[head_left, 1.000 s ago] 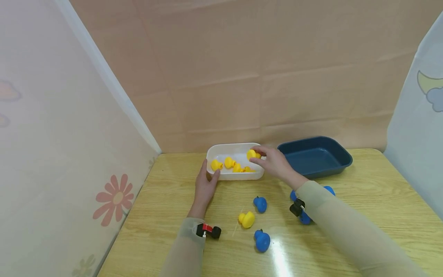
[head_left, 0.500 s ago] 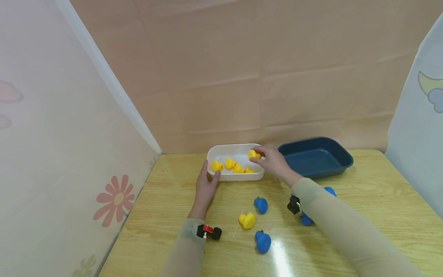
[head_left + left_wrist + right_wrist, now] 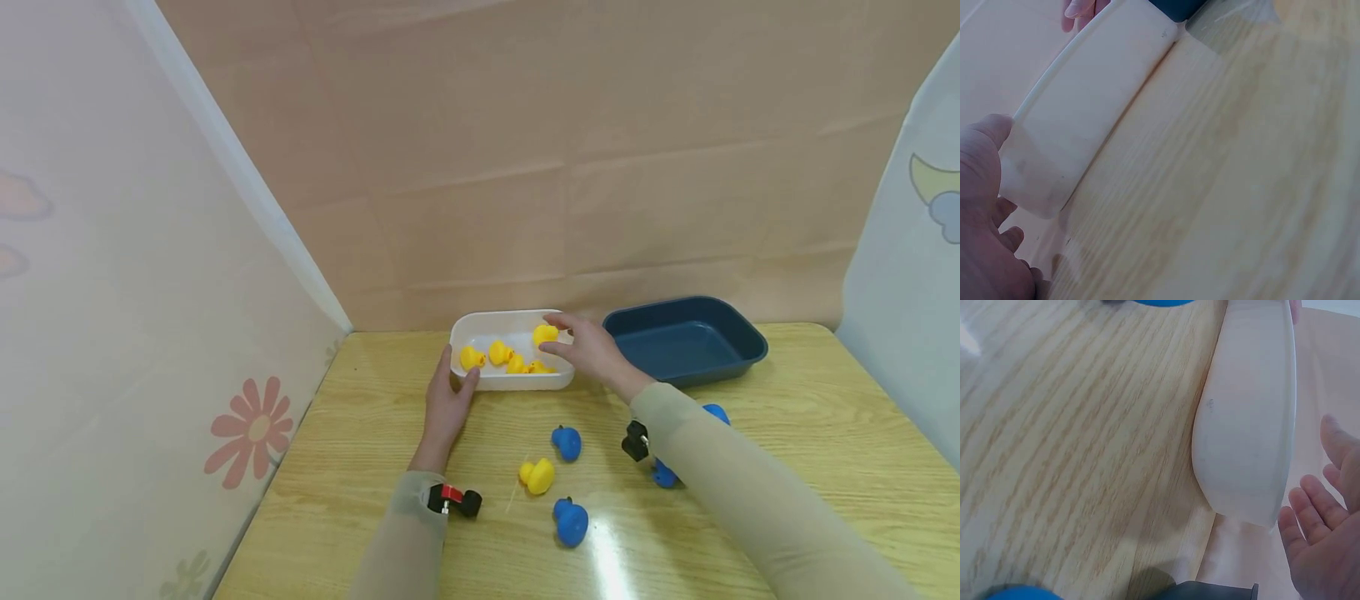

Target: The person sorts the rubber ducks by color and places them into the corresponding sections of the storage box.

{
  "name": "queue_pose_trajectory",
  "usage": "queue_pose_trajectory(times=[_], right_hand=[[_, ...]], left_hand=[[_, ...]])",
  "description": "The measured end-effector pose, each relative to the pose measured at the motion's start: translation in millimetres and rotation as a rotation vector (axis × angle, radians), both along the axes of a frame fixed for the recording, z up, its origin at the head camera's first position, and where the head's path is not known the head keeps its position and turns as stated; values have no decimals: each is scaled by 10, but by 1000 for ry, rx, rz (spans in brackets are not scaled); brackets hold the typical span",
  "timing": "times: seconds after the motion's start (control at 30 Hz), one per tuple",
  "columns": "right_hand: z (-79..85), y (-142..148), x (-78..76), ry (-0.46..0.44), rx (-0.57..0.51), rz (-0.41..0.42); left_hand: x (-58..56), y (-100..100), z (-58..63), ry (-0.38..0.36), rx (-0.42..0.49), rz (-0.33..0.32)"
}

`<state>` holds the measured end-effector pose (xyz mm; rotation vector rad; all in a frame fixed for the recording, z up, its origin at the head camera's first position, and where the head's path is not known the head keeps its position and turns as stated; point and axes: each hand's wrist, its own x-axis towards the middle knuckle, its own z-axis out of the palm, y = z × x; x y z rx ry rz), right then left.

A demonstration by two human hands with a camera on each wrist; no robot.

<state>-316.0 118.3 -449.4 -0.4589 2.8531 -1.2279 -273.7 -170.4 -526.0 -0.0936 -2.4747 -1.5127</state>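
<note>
In the head view my left hand (image 3: 446,408) grips the left end of a white plastic tray (image 3: 525,382), its thumb along the near rim and fingers round the corner. Several yellow rubber ducks (image 3: 472,358) lie inside. My right hand (image 3: 596,350) is over the tray's right end, thumb and fingers spread apart beside another yellow duck (image 3: 545,334). In the right wrist view the right hand (image 3: 1325,531) shows loose, parted fingers beyond the tray wall (image 3: 1247,419). The left thumb (image 3: 994,128) presses the rim in the left wrist view.
A dark blue tray (image 3: 682,342) stands to the right of the white one. On the wooden table (image 3: 360,450) lie a yellow duck (image 3: 537,476) and blue pear-shaped toys (image 3: 572,522), some partly hidden under the right forearm. A cloth-covered wall rises behind, with printed side panels.
My right fingers have parted from the yellow duck, which now sits slightly left of where they held it, in the white tray. The left hand keeps its place.
</note>
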Motion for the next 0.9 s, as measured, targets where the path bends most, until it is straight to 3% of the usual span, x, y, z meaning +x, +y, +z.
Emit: queue_pose_trajectory(times=[0.37, 0.9], right_hand=[[82, 48, 179, 39, -37, 27], [64, 41, 699, 2, -61, 128]], left_hand=[[7, 16, 34, -13, 8, 0], [7, 2, 23, -42, 13, 13]])
